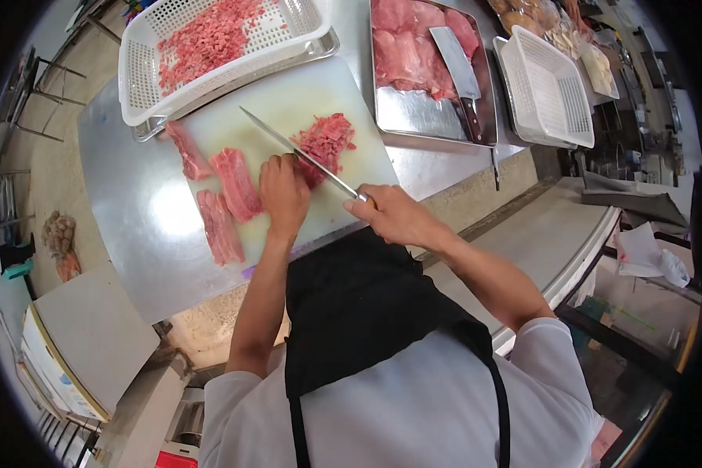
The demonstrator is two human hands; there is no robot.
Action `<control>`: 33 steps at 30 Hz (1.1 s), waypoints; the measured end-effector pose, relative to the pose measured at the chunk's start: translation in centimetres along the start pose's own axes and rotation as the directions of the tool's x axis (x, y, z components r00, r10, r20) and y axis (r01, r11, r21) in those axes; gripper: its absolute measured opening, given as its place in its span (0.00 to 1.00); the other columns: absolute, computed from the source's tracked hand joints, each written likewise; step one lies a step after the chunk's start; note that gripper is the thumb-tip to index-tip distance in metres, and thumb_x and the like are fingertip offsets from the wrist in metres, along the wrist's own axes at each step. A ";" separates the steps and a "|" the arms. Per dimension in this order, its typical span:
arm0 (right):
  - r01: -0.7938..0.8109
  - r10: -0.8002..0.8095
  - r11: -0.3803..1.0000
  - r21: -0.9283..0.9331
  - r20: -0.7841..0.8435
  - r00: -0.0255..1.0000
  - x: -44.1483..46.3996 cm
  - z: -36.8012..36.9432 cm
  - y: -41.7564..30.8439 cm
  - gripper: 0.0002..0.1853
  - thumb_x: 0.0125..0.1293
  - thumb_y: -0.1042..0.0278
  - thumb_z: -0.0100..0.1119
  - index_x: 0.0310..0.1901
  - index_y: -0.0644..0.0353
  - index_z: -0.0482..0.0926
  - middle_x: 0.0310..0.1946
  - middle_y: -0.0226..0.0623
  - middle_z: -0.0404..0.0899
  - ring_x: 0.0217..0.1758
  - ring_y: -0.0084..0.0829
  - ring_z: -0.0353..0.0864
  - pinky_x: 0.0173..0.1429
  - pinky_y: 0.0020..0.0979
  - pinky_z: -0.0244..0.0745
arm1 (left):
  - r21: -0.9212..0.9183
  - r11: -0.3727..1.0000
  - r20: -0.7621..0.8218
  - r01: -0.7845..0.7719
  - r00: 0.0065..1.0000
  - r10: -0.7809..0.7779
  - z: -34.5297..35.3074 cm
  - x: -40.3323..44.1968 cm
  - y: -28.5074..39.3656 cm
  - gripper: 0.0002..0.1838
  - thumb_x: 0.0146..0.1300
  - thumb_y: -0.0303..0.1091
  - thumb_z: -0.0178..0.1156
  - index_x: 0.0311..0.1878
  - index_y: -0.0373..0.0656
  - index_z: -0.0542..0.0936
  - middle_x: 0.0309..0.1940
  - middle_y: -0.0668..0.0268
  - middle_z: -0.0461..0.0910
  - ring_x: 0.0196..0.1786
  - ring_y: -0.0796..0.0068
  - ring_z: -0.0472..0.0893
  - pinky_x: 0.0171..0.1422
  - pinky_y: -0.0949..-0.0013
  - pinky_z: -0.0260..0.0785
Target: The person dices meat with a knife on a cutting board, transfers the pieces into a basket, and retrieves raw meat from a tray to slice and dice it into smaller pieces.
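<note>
My right hand is wrapped round the handle of a long knife, whose blade points up and left across the cutting board. Close against the blade, my left hand has its fingers bent together on the meat, and they hide part of it. A pile of chopped red meat lies just beyond the blade. To the left of my left hand are strips of raw meat, some reaching past the board's left edge.
A white perforated basket with diced meat stands behind the board. At the back right, a metal tray holds large meat pieces and a cleaver. Farther right is another white basket. A honing rod hangs by the tray.
</note>
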State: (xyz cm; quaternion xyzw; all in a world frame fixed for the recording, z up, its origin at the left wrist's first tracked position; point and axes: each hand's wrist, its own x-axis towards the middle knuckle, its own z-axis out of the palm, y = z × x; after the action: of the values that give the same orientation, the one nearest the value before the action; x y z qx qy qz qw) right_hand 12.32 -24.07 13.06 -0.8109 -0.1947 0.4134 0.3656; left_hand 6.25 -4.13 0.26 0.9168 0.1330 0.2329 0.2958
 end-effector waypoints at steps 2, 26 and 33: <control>0.034 -0.034 0.999 -0.018 -0.015 0.999 1.0 1.3 1.4 0.26 0.79 0.47 0.55 0.39 0.69 0.78 0.20 0.44 0.79 0.15 0.33 0.78 0.25 0.37 0.73 | 0.038 0.999 -0.004 0.009 1.000 -0.009 0.4 0.1 0.0 0.09 0.61 0.22 0.58 0.46 0.37 0.79 0.40 0.52 0.77 0.44 0.46 0.76 0.50 0.47 0.68; -0.138 0.139 0.989 -0.055 0.023 0.990 -0.4 1.4 -3.2 0.26 0.78 0.47 0.55 0.45 0.70 0.82 0.28 0.59 0.83 0.39 0.59 0.86 0.50 0.52 0.77 | -0.093 0.993 -0.030 0.068 0.997 -0.071 -1.1 -1.5 -0.6 0.08 0.60 0.24 0.61 0.44 0.37 0.79 0.37 0.52 0.76 0.44 0.47 0.75 0.51 0.48 0.66; 0.169 -0.188 0.975 -0.146 -0.129 0.974 4.6 5.3 1.5 0.26 0.78 0.48 0.55 0.47 0.70 0.82 0.31 0.60 0.84 0.41 0.61 0.86 0.53 0.54 0.77 | -0.070 0.996 0.014 0.046 0.999 -0.045 -0.9 -1.7 -1.0 0.07 0.63 0.23 0.60 0.45 0.37 0.80 0.39 0.53 0.78 0.47 0.46 0.75 0.54 0.47 0.66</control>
State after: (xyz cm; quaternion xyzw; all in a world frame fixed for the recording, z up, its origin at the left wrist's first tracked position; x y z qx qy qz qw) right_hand 10.72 -19.90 7.44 -0.8402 -0.2678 0.3059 0.3589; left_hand 4.22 -3.60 -0.34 0.9040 0.1436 0.2250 0.3340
